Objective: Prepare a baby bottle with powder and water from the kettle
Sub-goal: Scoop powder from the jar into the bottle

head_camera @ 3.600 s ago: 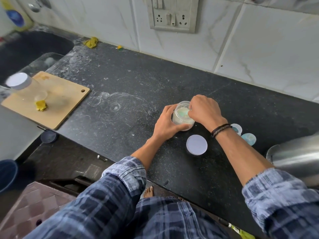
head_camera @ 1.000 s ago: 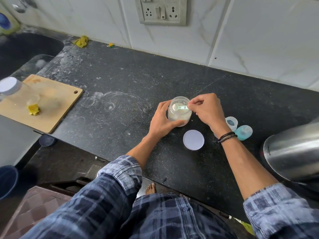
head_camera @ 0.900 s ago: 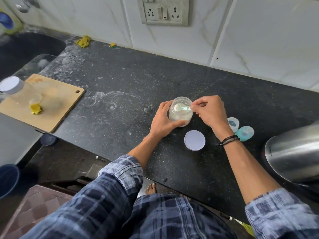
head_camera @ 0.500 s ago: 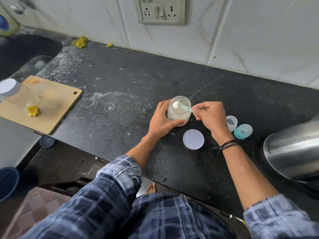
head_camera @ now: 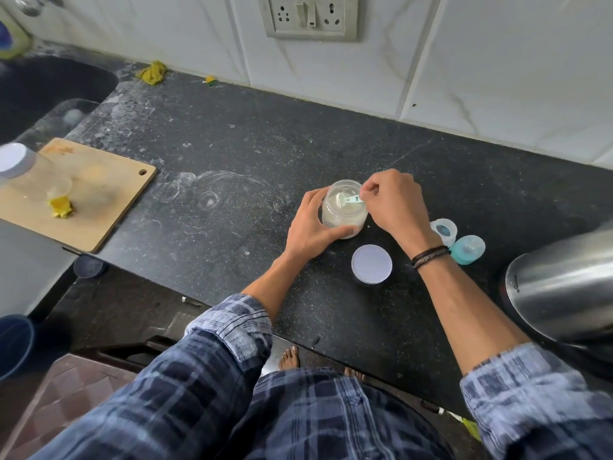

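A person's left hand [head_camera: 310,227] grips an open powder jar [head_camera: 345,210] on the black counter [head_camera: 232,154] while the right hand [head_camera: 394,207] pinches a small scoop [head_camera: 348,200] over its mouth. The jar's white lid [head_camera: 372,264] lies just beside it; the steel kettle [head_camera: 564,287] stands well apart.

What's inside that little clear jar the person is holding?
Pale powder lies in the jar, and a small teal scoop, pinched by the right hand, sits at its mouth. The left hand covers one side, so the powder's depth is unclear.

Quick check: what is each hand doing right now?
Left hand: gripping the powder jar, which has no lid on.
Right hand: pinching the handle of the teal scoop at the jar's mouth.
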Tool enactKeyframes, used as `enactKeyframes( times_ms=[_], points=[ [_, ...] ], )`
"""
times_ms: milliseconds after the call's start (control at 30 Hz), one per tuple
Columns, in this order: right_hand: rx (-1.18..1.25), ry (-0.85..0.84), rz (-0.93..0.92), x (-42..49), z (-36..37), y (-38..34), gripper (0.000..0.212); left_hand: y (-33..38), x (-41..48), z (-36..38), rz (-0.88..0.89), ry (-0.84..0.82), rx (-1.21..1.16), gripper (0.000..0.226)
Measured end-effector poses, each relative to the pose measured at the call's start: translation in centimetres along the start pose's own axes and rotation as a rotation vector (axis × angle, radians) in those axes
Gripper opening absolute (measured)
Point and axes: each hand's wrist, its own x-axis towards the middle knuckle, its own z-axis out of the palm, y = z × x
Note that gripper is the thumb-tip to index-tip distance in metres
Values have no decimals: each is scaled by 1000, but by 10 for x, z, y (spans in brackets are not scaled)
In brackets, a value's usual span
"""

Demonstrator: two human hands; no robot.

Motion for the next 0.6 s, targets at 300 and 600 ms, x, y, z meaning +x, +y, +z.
enactKeyframes(
  times_ms=[300, 600],
  points=[
    [-197, -99, -93, 11, 21, -20, 17, 3, -2, -1, -7, -17, -10, 95],
    [-63, -157, -91, 14, 18, -26, 16, 6, -3, -3, -11, -27, -32, 99]
  ],
)
